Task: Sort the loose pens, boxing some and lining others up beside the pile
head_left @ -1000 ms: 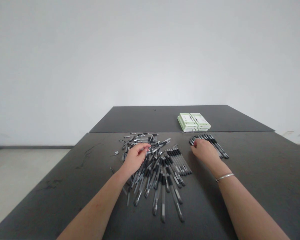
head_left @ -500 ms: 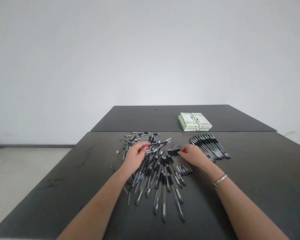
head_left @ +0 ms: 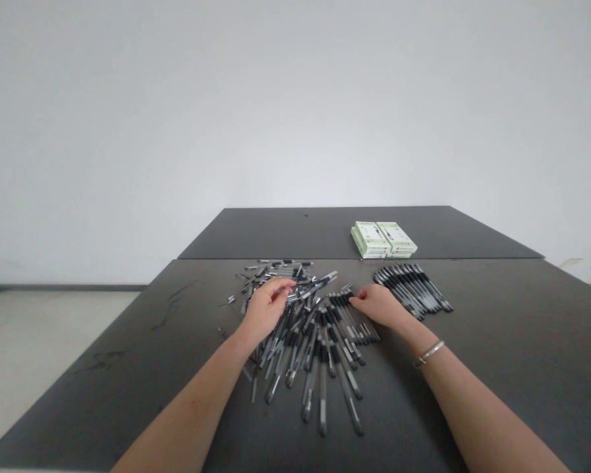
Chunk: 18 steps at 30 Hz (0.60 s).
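A loose pile of clear-barrelled pens with black grips (head_left: 285,341) spreads over the dark table, several fanned toward me. Over the far left of the pile, my left hand (head_left: 266,307) has its thumb and forefinger pinched on a pen, whose dark end shows past the fingertips. My right hand (head_left: 380,305) is closed at the right end of a short row of pens (head_left: 349,318), fingertips at the black grips. What lies between those fingertips is mostly hidden, but it seems to be a pen. A neater row of pens (head_left: 416,289) lies beyond my right hand.
Two side-by-side stacks of white-and-green boxes (head_left: 384,240) stand on the far table (head_left: 266,233), behind the seam between the tables. A silver bangle (head_left: 429,353) circles my right wrist. A pale wall (head_left: 295,98) rises behind.
My right hand has shifted very slightly left at the short row of pens. The left hand and the pens look the same.
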### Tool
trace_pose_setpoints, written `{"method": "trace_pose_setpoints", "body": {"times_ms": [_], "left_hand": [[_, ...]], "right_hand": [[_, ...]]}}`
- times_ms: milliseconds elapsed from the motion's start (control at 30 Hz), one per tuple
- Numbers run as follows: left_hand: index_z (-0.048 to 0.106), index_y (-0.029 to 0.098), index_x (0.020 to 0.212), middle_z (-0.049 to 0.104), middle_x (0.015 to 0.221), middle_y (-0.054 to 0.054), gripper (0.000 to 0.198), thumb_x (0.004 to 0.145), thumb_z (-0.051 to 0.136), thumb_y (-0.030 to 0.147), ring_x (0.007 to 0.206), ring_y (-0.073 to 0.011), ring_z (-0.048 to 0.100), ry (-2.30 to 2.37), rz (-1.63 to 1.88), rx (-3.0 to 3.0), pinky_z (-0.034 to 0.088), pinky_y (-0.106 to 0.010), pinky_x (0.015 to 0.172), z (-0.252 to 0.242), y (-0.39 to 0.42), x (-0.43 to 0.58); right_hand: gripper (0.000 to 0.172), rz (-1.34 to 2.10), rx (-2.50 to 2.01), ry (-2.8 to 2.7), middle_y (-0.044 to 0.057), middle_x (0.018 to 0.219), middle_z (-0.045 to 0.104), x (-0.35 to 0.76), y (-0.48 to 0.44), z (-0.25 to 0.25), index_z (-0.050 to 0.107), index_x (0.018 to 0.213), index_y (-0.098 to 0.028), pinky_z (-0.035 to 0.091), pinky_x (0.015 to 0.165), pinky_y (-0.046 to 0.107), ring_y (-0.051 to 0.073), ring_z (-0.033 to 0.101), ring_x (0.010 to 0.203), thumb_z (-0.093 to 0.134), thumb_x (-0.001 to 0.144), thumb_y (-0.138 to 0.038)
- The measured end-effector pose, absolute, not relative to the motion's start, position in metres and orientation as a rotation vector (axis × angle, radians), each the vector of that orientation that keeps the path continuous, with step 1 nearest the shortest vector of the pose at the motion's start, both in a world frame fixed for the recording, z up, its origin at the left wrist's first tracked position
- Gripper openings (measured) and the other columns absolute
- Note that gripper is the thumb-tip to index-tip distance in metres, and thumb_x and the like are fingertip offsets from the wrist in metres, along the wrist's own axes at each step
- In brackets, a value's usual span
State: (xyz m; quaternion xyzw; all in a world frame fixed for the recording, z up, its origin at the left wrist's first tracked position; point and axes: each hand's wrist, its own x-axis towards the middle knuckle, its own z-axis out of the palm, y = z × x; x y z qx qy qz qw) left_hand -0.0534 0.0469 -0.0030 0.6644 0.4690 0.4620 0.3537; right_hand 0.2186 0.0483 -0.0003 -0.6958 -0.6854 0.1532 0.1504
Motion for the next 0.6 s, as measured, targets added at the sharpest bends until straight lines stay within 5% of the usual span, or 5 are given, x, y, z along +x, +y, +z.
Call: {"method": "trace_pose_setpoints", "body": {"times_ms": [167, 333, 600], "left_hand": [[0.07, 0.015, 0.101, 0.069, 0.082, -0.005, 0.025, 0.084, 0.053, 0.023, 0.049, -0.009, 0.05, 1.206, 1.158, 1.713, 0.04, -0.021, 0.048, -0.001, 0.045, -0.053], [0.068, 0.013, 0.103, 0.066, 0.078, -0.003, 0.031, 0.088, 0.051, 0.034, 0.048, -0.0083, 0.048, 1.106, 1.042, 1.717, 0.038, -0.02, 0.045, 0.005, 0.037, -0.048], [0.067, 0.014, 0.101, 0.067, 0.078, -0.003, 0.034, 0.091, 0.05, 0.042, 0.054, -0.0097, 0.053, 0.911, 0.746, 1.742, 0.041, -0.021, 0.05, 0.005, 0.03, -0.042]], "right_hand": [[0.031, 0.576, -1.906, -1.828, -0.001, 0.05, 0.049, 0.211, 0.042, 0.013, 0.054, 0.056, -0.018, 0.032, 0.051, 0.024, 0.012, 0.048, 0.051, 0.049, 0.082, -0.035], [0.035, 1.21, -1.355, -1.456, -0.006, 0.047, 0.044, 0.192, 0.033, 0.015, 0.05, 0.06, -0.018, 0.026, 0.039, 0.02, 0.006, 0.034, 0.038, 0.055, 0.081, -0.046], [0.032, 1.535, -1.051, -1.297, 0.0, 0.062, 0.065, 0.17, 0.026, 0.008, 0.063, 0.071, -0.014, 0.038, 0.042, 0.017, 0.006, 0.05, 0.044, 0.073, 0.073, -0.045]]}}
